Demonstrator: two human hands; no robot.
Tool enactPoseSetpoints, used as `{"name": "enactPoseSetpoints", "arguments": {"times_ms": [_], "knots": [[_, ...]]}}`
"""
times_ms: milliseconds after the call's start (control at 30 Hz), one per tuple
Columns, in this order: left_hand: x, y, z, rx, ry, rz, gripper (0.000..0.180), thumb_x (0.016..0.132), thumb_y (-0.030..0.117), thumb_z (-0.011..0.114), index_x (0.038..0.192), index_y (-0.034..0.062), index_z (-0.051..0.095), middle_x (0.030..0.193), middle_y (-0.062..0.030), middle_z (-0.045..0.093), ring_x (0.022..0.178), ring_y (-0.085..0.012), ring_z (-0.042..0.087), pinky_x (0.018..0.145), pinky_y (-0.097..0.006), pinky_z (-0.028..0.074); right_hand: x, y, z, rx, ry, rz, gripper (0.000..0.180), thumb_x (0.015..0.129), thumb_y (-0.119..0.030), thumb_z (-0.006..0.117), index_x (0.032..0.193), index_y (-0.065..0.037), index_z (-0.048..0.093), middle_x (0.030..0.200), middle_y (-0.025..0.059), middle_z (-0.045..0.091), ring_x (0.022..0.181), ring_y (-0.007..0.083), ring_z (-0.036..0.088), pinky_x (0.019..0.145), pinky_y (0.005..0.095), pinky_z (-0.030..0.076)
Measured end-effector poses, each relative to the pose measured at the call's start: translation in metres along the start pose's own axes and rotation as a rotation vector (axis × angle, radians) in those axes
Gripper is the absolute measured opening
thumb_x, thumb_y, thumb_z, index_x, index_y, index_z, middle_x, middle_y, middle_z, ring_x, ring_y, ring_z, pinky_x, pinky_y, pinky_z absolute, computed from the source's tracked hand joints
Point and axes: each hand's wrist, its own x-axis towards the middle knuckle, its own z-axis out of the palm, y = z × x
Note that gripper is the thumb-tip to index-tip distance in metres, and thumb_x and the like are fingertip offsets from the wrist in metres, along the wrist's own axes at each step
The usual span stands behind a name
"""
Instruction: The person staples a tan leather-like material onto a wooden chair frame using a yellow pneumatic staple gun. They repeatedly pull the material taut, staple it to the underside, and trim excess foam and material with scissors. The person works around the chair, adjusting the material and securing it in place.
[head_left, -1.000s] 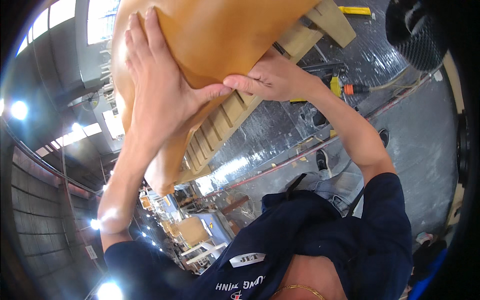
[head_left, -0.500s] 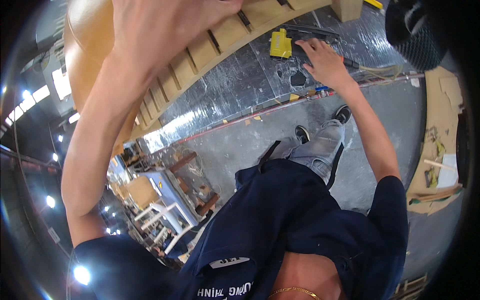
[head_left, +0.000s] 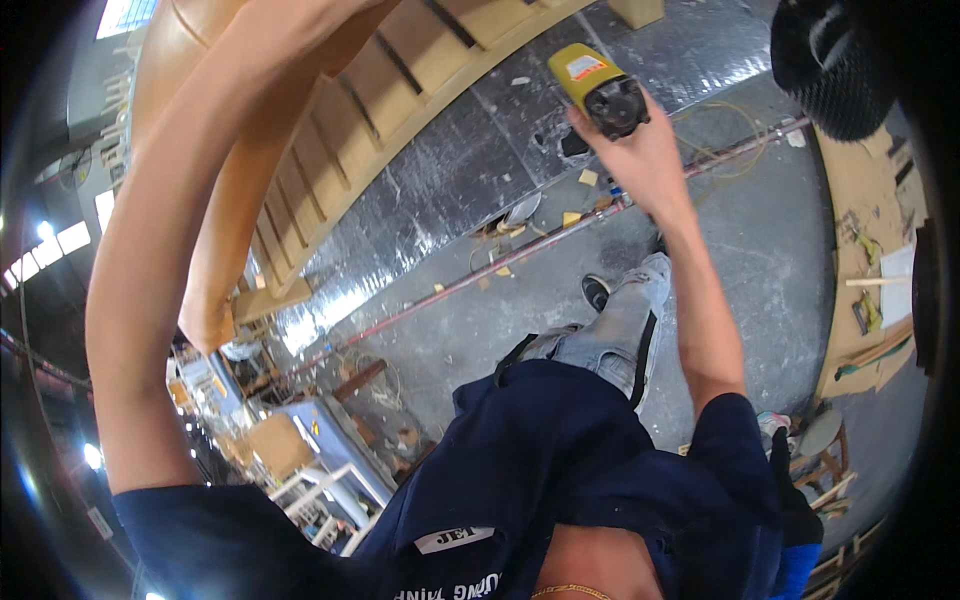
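My right hand [head_left: 645, 155] is closed round the handle of an air staple gun [head_left: 583, 72], which has a yellow body and a black end cap. The gun is lifted over the dark, scuffed worktable [head_left: 440, 185]; its front end is turned away from me. My left forearm [head_left: 170, 230] reaches up over a large curved wooden frame [head_left: 345, 150] with dark gaps between its slats. The left hand itself lies beyond the top edge of the picture. A smooth tan curved panel [head_left: 165, 75] belongs to the same wooden piece, or rests against it.
A reddish pipe [head_left: 480, 272] runs along the table's near side, with wood scraps around it. A thin yellowish hose [head_left: 735, 130] loops at the right. A black mesh object [head_left: 850, 90] hangs at upper right. Wooden boards [head_left: 865, 330] stand at far right, a cluttered bench [head_left: 330, 440] at lower left.
My right hand has taken hold of the staple gun and raised it off the table toward me. My left hand has gone out of the picture at the top. The view has shifted slightly.
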Motion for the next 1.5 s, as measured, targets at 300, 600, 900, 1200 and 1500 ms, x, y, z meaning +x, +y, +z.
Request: {"name": "enactPoseSetpoints", "arguments": {"times_ms": [300,600,900,1200,1500], "knots": [[0.001,0.008,-0.02,0.121,-0.065,-0.057,0.111,0.069,0.031,0.082,0.158,0.0082,0.019,0.156,-0.0342,0.016,0.143,-0.0564,0.015,0.117,-0.065,0.018,0.03,-0.072,0.034,0.229,0.255,-0.485,0.073,0.064,0.0,0.073,0.135,-0.002,0.056,0.114,0.0206,0.066,0.104,0.0375,0.065,0.093,0.0404,0.051],[0.006,0.026,-0.031,0.14,-0.17,-0.164,0.111,0.069,0.033,0.084,0.158,0.0117,0.02,0.157,-0.0297,0.018,0.14,-0.0548,0.023,0.111,-0.069,0.024,0.044,-0.08,0.037,0.191,0.149,-0.448,0.076,0.066,0.005,0.072,0.139,-0.002,0.053,0.128,0.0193,0.065,0.111,0.0349,0.067,0.097,0.0357,0.051],[0.006,0.018,-0.024,0.2,-0.162,-0.144,0.111,0.068,0.028,0.084,0.157,0.013,0.022,0.156,-0.0305,0.02,0.139,-0.0554,0.025,0.109,-0.07,0.025,0.049,-0.078,0.033,0.162,0.108,-0.471,0.073,0.07,-0.001,0.074,0.14,-0.001,0.053,0.128,0.0181,0.066,0.11,0.0324,0.067,0.096,0.0349,0.05],[0.003,0.014,-0.022,0.253,-0.192,-0.126,0.11,0.067,0.021,0.083,0.157,0.0135,0.021,0.155,-0.0314,0.019,0.138,-0.0561,0.025,0.108,-0.071,0.027,0.052,-0.078,0.036,0.228,0.098,-0.501,0.07,0.071,-0.004,0.073,0.138,0.003,0.053,0.123,0.0207,0.067,0.108,0.0305,0.069,0.094,0.0337,0.051],[0.002,0.021,-0.027,0.217,-0.134,-0.099,0.109,0.068,0.036,0.084,0.156,0.0105,0.025,0.155,-0.0312,0.021,0.139,-0.055,0.026,0.111,-0.069,0.025,0.045,-0.067,0.025,0.134,0.137,-0.494,0.069,0.071,-0.004,0.074,0.138,-0.001,0.054,0.127,0.0181,0.066,0.113,0.0341,0.066,0.099,0.0364,0.049]]}}
